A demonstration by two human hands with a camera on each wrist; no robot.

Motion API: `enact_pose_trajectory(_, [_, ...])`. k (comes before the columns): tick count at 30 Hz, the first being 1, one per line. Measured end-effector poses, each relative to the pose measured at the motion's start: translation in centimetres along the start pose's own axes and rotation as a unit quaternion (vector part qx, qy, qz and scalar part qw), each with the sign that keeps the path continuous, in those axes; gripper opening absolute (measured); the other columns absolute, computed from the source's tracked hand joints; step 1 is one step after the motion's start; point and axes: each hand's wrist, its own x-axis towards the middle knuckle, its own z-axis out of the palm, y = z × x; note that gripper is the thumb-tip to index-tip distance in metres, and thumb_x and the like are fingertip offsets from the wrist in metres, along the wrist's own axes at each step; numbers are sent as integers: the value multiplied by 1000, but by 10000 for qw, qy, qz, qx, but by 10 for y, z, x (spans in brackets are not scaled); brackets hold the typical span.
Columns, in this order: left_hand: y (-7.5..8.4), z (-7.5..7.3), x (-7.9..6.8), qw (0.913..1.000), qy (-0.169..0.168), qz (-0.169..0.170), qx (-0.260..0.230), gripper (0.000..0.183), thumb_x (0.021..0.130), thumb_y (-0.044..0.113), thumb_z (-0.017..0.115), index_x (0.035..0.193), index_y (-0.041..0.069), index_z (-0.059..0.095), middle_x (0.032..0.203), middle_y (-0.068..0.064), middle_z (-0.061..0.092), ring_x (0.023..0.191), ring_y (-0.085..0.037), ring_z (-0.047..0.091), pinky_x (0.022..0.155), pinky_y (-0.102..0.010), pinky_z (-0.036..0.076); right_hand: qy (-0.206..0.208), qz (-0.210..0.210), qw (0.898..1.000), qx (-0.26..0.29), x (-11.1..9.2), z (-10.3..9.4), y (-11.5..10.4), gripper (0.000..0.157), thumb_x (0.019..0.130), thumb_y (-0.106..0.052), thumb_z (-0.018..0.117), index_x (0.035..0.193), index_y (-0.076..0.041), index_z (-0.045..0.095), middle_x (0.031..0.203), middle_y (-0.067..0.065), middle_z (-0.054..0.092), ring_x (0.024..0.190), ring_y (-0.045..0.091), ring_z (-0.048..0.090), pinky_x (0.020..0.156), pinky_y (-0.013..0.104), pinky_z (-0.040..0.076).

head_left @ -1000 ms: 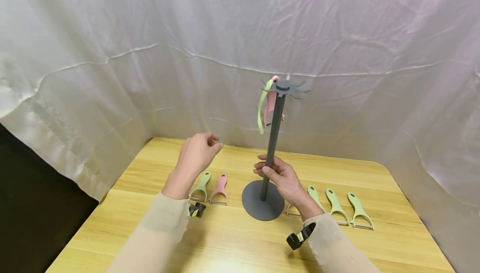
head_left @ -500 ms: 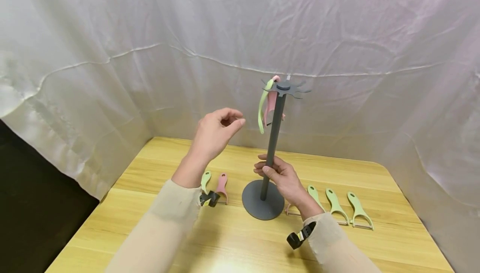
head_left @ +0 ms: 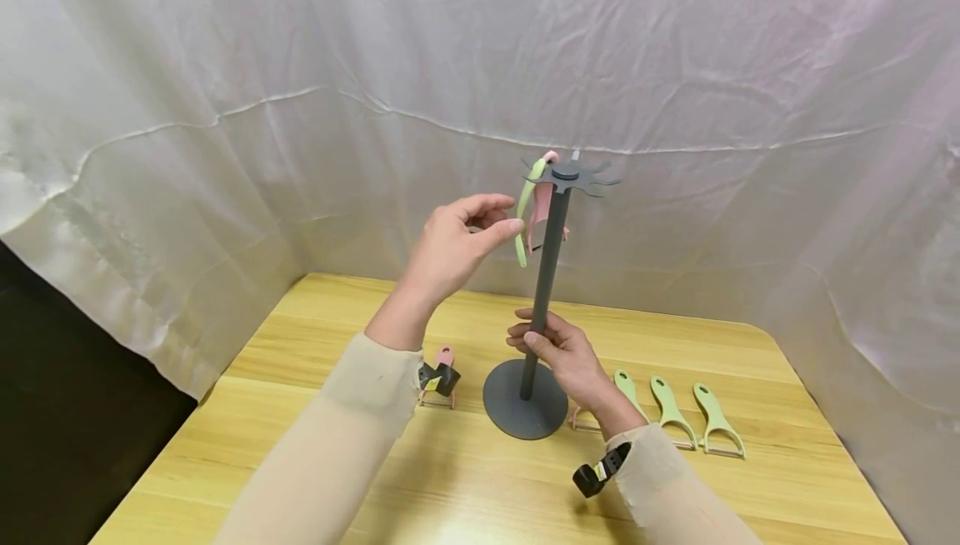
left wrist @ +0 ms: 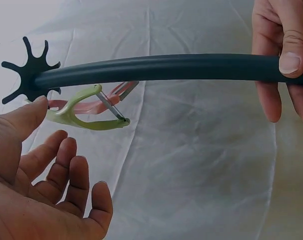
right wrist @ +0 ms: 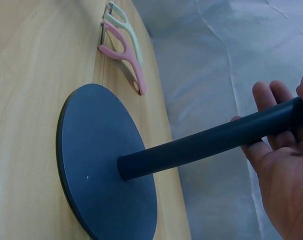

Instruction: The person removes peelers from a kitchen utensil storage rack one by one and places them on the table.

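Note:
A dark grey stand point(head_left: 551, 253) has a round base and a top ring of curved hooks. My right hand point(head_left: 570, 357) grips its pole low down, thumb in front. From the left hooks hang a green Y-shaped peeler point(head_left: 528, 191) and a pink peeler point(head_left: 543, 202). My left hand point(head_left: 453, 245) is raised beside the green one, thumb and index finger apart at its handle. In the left wrist view the thumb point(left wrist: 29, 117) overlaps the top of the green peeler point(left wrist: 89, 124), while the other fingers are loosely bent below and hold nothing.
On the wooden table point(head_left: 465, 478), a pink peeler point(head_left: 446, 355) lies left of the base; the green peeler point(right wrist: 134, 37) beside it shows in the right wrist view. Several more peelers, including a green one point(head_left: 716, 416), lie to the right. A pale curtain point(head_left: 420, 178) surrounds the table.
My left hand has moved up and to the right, from above the left-hand peelers to the hanging green peeler. The right hand and the stand have stayed in place.

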Motion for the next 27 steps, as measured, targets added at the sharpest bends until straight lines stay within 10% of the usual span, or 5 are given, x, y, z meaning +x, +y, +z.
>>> enact_pose_trajectory(27, [6,8,10,9999,-104,36,-105,38,98,32,78,133,18,73,107,3,74,103,-15,65,86,-36,52,15,85,10000,39,-3,-1,0,42,110,-16,57,150,-4,54,135,38,60,115,19,74,105,36,57])
